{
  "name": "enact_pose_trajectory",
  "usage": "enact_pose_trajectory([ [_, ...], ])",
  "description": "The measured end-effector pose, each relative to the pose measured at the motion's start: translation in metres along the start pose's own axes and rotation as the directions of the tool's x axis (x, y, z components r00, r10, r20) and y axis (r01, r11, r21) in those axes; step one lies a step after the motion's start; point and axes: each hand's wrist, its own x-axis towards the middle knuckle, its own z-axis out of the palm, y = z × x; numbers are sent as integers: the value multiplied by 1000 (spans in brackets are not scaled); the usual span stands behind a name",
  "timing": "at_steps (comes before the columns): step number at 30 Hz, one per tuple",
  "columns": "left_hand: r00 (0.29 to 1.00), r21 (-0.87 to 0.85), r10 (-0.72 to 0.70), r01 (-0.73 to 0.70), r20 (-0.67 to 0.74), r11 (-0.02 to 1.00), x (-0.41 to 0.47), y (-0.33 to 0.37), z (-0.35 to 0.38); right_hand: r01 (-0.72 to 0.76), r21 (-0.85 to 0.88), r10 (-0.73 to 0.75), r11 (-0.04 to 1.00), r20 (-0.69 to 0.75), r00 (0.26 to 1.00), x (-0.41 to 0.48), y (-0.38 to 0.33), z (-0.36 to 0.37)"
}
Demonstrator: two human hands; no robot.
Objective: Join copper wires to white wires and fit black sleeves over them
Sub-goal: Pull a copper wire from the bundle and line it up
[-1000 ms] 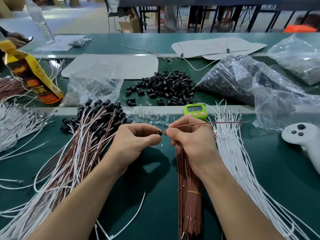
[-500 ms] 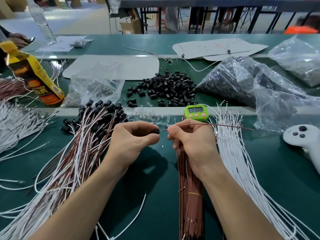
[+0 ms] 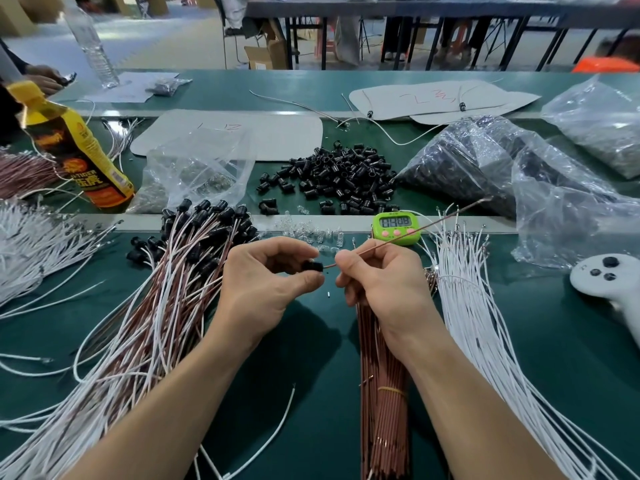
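Just above the green felt counter (image 3: 311, 368), our left hand (image 3: 266, 282) pinches a small black plastic sleeve (image 3: 312, 265) between thumb and curled fingers. Our right hand (image 3: 381, 278) grips a single thin copper-coloured wire (image 3: 450, 215) that slants up and to the right over a green digital timer (image 3: 396, 227). The wire's near end meets the sleeve's right side; we cannot tell whether it is inside.

Under our right wrist lies a banded bundle of copper-coloured wires (image 3: 382, 393), with a spread of loose white wires (image 3: 485, 323) just to its right. To our left sprawls a heap of joined copper-and-white wires with black caps (image 3: 156, 306). A pile of loose black sleeves (image 3: 339, 178) sits beyond the timer, and a white game controller (image 3: 609, 282) rests at the far right.
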Motion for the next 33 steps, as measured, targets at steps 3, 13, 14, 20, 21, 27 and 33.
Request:
enact_pose_trajectory([
  [3,999,38,46,-46,-12,998,-1,1,1,-2,0,2,1000,-28,1000,0,0,0],
  [13,998,37,60,-60,15,998,-3,3,3,-22,67,25,998,-52,998,0,1,0],
  [14,998,30,53,-53,20,998,-4,4,4,-20,72,23,997,-38,999,-1,1,0],
  [20,1000,-42,-8,8,-18,999,-5,7,6,76,63,-74,995,-26,997,-3,0,0],
  [21,1000,-47,-11,10,-24,999,-5,7,6,100,59,-97,993,-51,994,-3,1,0],
  [27,1000,-85,13,-13,-3,996,-8,7,10,134,52,-135,990,17,991,-5,2,4],
  [33,1000,-71,-13,12,-7,997,-6,5,10,51,68,-54,996,47,997,-5,-4,1],
])
